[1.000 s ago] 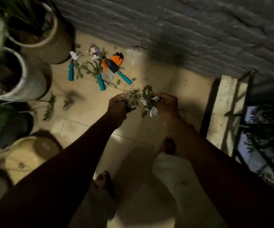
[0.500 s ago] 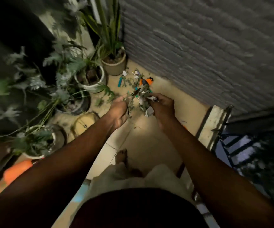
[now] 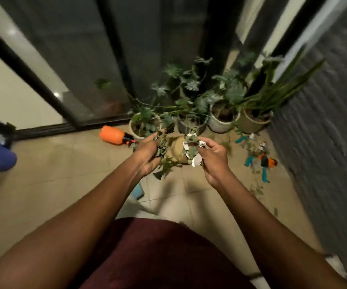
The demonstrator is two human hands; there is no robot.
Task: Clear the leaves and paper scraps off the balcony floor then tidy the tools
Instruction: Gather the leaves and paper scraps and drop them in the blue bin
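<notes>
Left hand [image 3: 147, 157]: curls round a bunch of leaves [image 3: 164, 142], raised so none drops back.
Right hand [image 3: 212, 161]: clutches scraps [image 3: 196, 162] mixed with leaves, just beside the left, likely to carry both loads off together.
Floor [image 3: 64, 174]: stray leaves [image 3: 257, 191] lie at 4 o'clock from the hands.
Tools [image 3: 262, 163]: scattered at 3 o'clock, not yet tidied; probably left for last.
Pots [image 3: 249, 126]: 12 o'clock.
Sprayer [image 3: 114, 135]: on its side, 10 o'clock.
</notes>
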